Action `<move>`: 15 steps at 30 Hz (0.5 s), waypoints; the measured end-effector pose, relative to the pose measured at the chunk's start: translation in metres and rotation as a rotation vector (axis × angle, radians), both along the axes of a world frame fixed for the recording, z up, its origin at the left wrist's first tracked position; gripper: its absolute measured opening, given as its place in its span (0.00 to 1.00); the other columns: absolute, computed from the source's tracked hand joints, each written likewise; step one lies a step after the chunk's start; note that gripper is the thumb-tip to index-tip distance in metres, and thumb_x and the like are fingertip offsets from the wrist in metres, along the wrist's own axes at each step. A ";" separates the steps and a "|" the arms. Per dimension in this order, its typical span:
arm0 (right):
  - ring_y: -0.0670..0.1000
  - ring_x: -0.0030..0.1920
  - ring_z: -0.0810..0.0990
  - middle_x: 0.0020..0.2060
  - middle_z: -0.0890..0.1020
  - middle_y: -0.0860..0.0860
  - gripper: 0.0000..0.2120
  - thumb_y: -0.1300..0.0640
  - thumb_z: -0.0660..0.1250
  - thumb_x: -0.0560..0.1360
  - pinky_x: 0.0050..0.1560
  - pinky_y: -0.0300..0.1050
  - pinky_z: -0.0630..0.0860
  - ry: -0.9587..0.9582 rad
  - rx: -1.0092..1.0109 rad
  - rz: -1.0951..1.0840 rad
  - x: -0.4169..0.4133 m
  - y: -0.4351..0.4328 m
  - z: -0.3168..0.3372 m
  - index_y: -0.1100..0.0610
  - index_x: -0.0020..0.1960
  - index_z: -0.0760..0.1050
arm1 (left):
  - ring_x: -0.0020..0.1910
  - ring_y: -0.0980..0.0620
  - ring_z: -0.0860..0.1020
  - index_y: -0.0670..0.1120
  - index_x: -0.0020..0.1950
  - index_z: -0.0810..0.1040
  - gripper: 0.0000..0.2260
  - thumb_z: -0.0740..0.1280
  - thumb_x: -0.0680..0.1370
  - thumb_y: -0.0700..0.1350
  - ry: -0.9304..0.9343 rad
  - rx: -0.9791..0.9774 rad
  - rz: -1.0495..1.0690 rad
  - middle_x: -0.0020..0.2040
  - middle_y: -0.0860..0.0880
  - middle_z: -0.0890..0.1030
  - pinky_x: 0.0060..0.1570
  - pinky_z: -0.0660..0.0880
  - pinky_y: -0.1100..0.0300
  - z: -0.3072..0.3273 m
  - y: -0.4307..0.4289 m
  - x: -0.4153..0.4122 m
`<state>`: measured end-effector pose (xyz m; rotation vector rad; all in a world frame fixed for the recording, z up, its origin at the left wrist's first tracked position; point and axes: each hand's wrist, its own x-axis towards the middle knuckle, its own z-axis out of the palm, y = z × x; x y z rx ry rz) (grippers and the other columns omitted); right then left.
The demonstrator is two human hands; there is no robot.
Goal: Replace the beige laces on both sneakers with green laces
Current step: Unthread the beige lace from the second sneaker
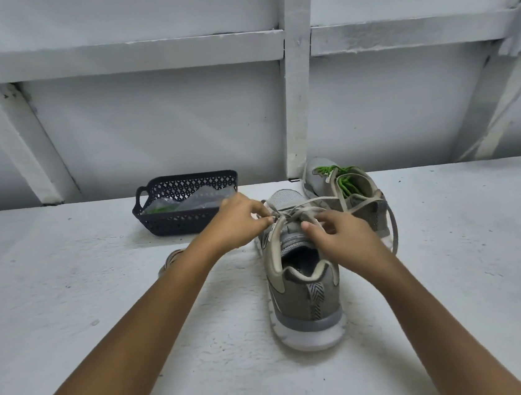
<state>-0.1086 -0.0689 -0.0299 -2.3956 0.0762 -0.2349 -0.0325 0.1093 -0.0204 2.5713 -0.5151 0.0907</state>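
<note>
While both bare forearms reach forward over a white worktop point(69, 300), the hands meet above a grey sneaker point(305, 293) that stands upright with its heel toward the viewer and its toe pointing away. Its beige lace point(276, 244) is partly loosened and runs down the left side of the shoe opening. The left hand point(239, 222) has its fingers point(263, 221) pinched closed on the lace near the upper left eyelets. The right hand point(344, 233) rests over the tongue, its fingers curled around a lace strand there; a long beige loop point(394, 227) trails off to the right.

Just behind and to the right, a second grey sneaker point(341, 181) stands against a white panelled wall point(160, 127), with a bright green lace point(345, 181) threaded in it. To the left of the shoes, near the wall, sits a dark perforated plastic basket point(171, 223) with a handle, holding clear plastic bags and something green. A beige lace end point(170, 261) lies on the worktop beside the left forearm.
</note>
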 end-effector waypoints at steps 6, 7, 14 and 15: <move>0.49 0.55 0.78 0.53 0.81 0.50 0.13 0.52 0.65 0.76 0.57 0.45 0.73 -0.056 0.378 -0.004 0.004 0.006 -0.017 0.55 0.58 0.78 | 0.41 0.55 0.72 0.46 0.44 0.78 0.05 0.64 0.79 0.43 0.097 -0.554 0.204 0.44 0.50 0.77 0.42 0.69 0.61 -0.005 -0.001 -0.002; 0.49 0.54 0.78 0.52 0.81 0.51 0.12 0.52 0.65 0.76 0.56 0.45 0.73 -0.060 0.398 -0.008 0.003 0.005 -0.020 0.54 0.57 0.79 | 0.41 0.54 0.72 0.46 0.45 0.77 0.05 0.63 0.79 0.42 0.122 -0.692 0.289 0.46 0.47 0.78 0.43 0.69 0.60 -0.004 0.000 0.000; 0.51 0.55 0.77 0.53 0.80 0.54 0.14 0.50 0.63 0.77 0.60 0.51 0.73 -0.055 0.463 -0.003 0.004 0.005 -0.026 0.56 0.57 0.78 | 0.61 0.47 0.68 0.51 0.59 0.78 0.12 0.62 0.78 0.41 -0.072 -0.396 0.191 0.61 0.46 0.70 0.63 0.68 0.52 -0.001 0.005 -0.009; 0.51 0.55 0.77 0.54 0.80 0.54 0.14 0.50 0.63 0.77 0.60 0.51 0.73 -0.060 0.471 -0.004 0.004 0.005 -0.026 0.56 0.58 0.78 | 0.64 0.47 0.65 0.52 0.57 0.79 0.10 0.64 0.78 0.43 -0.081 -0.291 0.131 0.61 0.48 0.70 0.66 0.64 0.50 -0.002 0.003 -0.011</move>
